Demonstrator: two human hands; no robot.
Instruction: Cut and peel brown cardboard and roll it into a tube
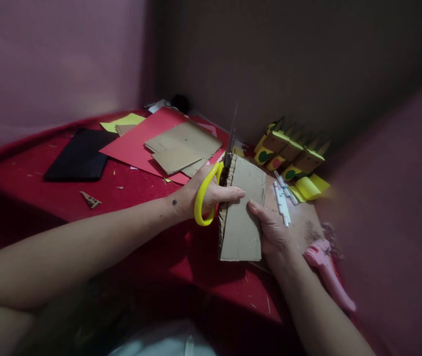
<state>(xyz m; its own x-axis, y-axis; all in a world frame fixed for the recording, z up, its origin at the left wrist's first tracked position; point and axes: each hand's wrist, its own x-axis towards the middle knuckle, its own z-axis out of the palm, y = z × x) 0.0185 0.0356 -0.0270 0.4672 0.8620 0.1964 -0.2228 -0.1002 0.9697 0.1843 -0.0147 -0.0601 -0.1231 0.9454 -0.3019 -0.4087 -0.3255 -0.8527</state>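
Between my hands is a rectangular piece of cardboard (pixel 245 222), its left edge torn and showing the corrugation. My left hand (pixel 207 190) is closed at that edge, thumb lying across the cardboard's face. Yellow-handled scissors (pixel 204 198) hang on the same hand, blades pointing up and away along the far left corner of the cardboard. The fingers behind the cardboard are hidden. My right hand (pixel 272 230) grips the right edge, thumb on the front face and fingers behind.
On the red cloth (pixel 136 198) lie a black flat item (pixel 79 155), red paper (pixel 129 143), cardboard pieces (pixel 184 141) and a cardboard scrap (pixel 90 200). At right are pencil-shaped cardboard figures (pixel 288 148), white markers (pixel 282 202), yellow paper (pixel 310 188) and a pink glue gun (pixel 329 274).
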